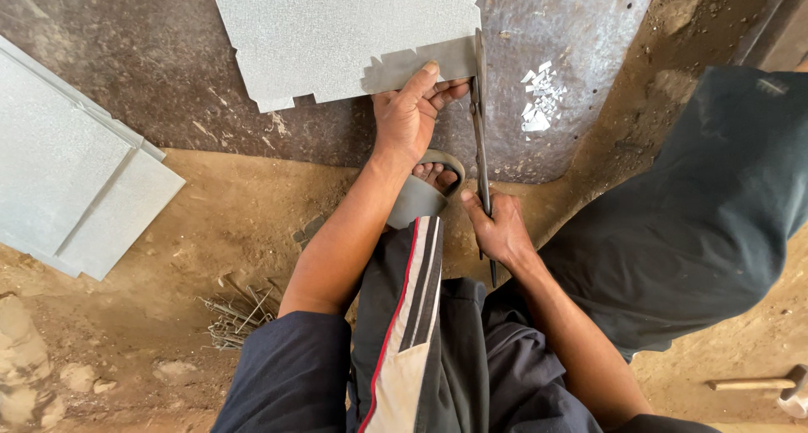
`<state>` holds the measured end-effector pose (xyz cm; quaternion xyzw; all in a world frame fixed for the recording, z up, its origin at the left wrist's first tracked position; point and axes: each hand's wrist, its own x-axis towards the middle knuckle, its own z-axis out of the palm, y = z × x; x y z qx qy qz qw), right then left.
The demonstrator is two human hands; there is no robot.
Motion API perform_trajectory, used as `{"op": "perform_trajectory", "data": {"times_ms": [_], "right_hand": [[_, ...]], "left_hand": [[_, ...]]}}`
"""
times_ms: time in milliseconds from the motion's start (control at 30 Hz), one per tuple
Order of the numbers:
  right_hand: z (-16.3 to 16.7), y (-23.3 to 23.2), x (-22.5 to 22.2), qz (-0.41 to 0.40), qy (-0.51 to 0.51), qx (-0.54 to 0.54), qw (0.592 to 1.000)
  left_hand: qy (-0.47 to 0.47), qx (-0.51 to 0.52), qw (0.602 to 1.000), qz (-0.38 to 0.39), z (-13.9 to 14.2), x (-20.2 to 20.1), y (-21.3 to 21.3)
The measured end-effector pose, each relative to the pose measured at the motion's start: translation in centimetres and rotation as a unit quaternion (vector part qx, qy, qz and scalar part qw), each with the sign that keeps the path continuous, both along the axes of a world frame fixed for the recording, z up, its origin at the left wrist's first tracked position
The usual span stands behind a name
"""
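Nearest the lens: striped trouser leg [412, 315] and dark sleeves, cropped by the lower frame edge. Beyond them, a grey sandal [418, 196] on a foot, toes partly hidden behind the left forearm.

Left hand [410, 113]: fingers closed over the near edge of a galvanised metal sheet [337, 29], thumb on top, fingertips tucked beneath, pinching the sheet at its lower right corner. Sheet flat on a dark, worn metal floor plate [151, 63], notched along the near edge, far part cut off by the top of the frame.

Right hand [498, 229]: wrapped shut around the handles of long tin snips [481, 130]. Long axis of snips nearly vertical in the view, blades pointing away from the body, tips at the sheet's right edge just beside the left fingers. Lower handle end visible below the fist. Blade opening too thin to make out.

Right of the snips: small pile of bright metal offcuts [540, 100] on the plate. Far left: stacked folded metal panels [76, 189] on earthen ground. Lower left: bundle of thin wires [236, 315]. Lower right corner: hammer [770, 385], head partly cropped.
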<state>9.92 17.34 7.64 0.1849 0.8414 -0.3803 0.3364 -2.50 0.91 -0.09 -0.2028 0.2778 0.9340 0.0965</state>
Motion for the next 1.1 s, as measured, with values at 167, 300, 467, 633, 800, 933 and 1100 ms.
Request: {"op": "perform_trajectory", "data": {"times_ms": [167,300,467,633,800,933,1100], "right_hand": [[0.0,0.9,0.4,0.0,0.03,-0.027,0.999],[0.0,1.9,0.7,-0.009,-0.003,-0.078,0.997],[0.8,1.6,1.4,-0.109,-0.058,-0.272,0.954],[1.2,0.1,0.4,-0.07,-0.1,-0.16,0.98],[2.0,-0.5,-1.1,-0.039,-0.048,-0.144,0.988],[2.3,-0.5,-1.7,-0.045,-0.049,-0.111,0.992],[1.5,-0.3,-1.8,0.034,-0.041,0.01,0.999]], "left_hand": [[-0.019,0.055,0.998,0.031,0.3,0.4,-1.9],[0.005,-0.035,0.998,0.057,0.1,0.0,-2.7],[-0.018,-0.03,0.997,0.063,-0.1,-0.5,-1.5],[0.009,0.002,0.998,0.055,0.0,-0.6,-0.7],[0.0,-0.005,0.998,0.065,0.0,-0.5,-0.7],[0.003,-0.02,0.998,0.064,0.0,-0.5,-0.6],[0.001,-0.021,0.997,0.069,0.3,-0.7,-0.4]]}}
